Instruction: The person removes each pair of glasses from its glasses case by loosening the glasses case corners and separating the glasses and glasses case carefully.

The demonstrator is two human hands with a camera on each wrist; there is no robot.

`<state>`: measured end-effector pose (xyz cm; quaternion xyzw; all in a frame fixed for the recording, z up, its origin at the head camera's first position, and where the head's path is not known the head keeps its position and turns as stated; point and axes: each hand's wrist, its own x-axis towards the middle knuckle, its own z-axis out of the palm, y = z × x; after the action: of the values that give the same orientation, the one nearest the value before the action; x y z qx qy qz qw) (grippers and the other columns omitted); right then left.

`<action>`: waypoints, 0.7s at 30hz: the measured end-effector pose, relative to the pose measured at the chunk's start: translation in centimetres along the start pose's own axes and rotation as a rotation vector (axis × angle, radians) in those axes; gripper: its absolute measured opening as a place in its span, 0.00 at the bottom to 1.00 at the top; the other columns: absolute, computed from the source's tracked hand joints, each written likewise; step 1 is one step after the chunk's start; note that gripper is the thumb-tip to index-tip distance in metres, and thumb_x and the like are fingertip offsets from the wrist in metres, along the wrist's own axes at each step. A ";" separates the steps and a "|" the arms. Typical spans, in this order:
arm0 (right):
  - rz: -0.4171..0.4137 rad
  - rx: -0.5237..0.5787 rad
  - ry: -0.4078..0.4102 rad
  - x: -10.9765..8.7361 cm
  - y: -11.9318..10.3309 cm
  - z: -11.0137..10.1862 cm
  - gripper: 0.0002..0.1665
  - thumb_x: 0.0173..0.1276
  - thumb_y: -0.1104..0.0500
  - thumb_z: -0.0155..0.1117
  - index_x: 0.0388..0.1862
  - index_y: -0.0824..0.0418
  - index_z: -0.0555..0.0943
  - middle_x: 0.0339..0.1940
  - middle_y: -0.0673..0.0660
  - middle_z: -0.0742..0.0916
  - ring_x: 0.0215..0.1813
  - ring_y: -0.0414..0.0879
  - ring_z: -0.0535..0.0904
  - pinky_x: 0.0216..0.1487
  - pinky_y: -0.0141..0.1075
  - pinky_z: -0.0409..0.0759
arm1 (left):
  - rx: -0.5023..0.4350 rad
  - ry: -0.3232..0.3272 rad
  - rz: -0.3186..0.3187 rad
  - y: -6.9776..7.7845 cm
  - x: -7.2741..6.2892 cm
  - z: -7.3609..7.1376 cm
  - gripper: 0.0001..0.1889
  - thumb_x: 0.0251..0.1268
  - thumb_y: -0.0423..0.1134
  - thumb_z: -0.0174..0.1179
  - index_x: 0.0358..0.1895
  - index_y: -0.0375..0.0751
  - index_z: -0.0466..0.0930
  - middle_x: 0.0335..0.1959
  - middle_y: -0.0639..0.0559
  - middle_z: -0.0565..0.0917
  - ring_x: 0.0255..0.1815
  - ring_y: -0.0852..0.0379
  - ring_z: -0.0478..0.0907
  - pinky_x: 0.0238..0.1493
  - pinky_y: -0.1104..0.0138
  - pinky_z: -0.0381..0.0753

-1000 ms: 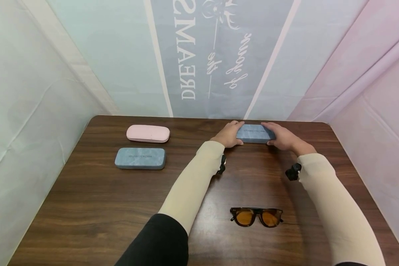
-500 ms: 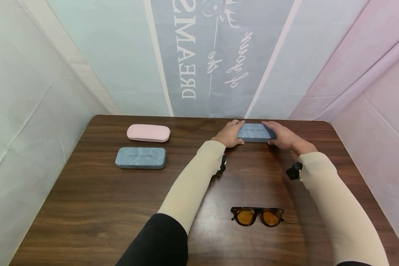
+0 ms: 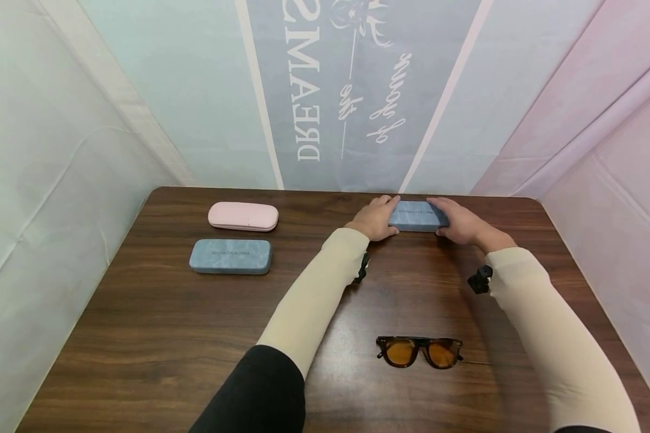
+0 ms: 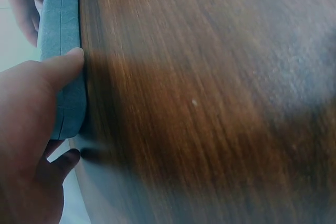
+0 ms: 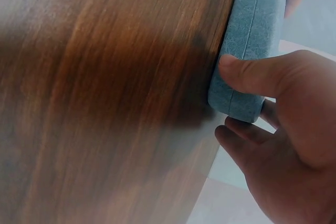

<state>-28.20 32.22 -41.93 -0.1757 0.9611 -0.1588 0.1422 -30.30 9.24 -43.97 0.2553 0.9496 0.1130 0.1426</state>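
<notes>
The left hand [image 3: 374, 218] and right hand [image 3: 466, 225] grip a blue case [image 3: 418, 216] between them by its ends; left of the left hand lie a pink case [image 3: 242, 216] and a second blue case [image 3: 230, 257]; glasses [image 3: 420, 343] lie this side of both hands

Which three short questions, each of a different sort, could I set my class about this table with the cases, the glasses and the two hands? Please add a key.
1. True or false: the pink case lies farther from the person than the blue case on the left.
2. Fill in the blank: the glasses on the table have ____ lenses.
3. Multiple choice: what do the left hand and right hand hold between them?
A) the pink case
B) the glasses
C) the blue case on the right

Key: 1. True. 2. Orange. 3. C.
</notes>
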 end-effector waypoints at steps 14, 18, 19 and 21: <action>0.037 -0.067 0.001 -0.2 -0.4 0.1 0.47 0.69 0.65 0.65 0.81 0.69 0.52 0.76 0.79 0.55 0.73 0.76 0.56 0.67 0.69 0.62 | 0.173 0.027 -0.018 0.7 -0.5 -0.8 0.46 0.73 0.67 0.50 0.84 0.53 0.41 0.82 0.50 0.52 0.81 0.53 0.50 0.76 0.60 0.57; 0.046 -0.073 0.005 -0.3 -0.8 -0.1 0.49 0.71 0.62 0.66 0.82 0.66 0.50 0.78 0.80 0.49 0.75 0.79 0.49 0.66 0.72 0.59 | 0.191 0.049 -0.001 0.7 -0.5 -1.0 0.47 0.73 0.72 0.44 0.84 0.53 0.39 0.82 0.50 0.51 0.82 0.53 0.48 0.78 0.60 0.51; 0.050 -0.077 0.006 -0.4 -0.9 -0.2 0.49 0.72 0.60 0.66 0.83 0.65 0.49 0.78 0.80 0.47 0.76 0.79 0.47 0.66 0.73 0.58 | 0.196 0.055 0.002 0.7 -0.5 -1.1 0.47 0.73 0.73 0.42 0.84 0.53 0.39 0.83 0.50 0.51 0.82 0.53 0.47 0.79 0.59 0.49; 0.058 -0.091 0.005 -0.5 -1.1 -0.3 0.49 0.74 0.57 0.65 0.83 0.64 0.49 0.79 0.80 0.45 0.76 0.80 0.44 0.66 0.74 0.56 | 0.209 0.064 0.001 0.7 -0.5 -1.2 0.46 0.73 0.74 0.38 0.84 0.53 0.38 0.83 0.50 0.49 0.83 0.53 0.46 0.79 0.58 0.46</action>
<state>-27.50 31.53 -41.14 -0.1537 0.9724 -0.1114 0.1360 -29.94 9.43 -42.52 0.2656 0.9601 0.0214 0.0846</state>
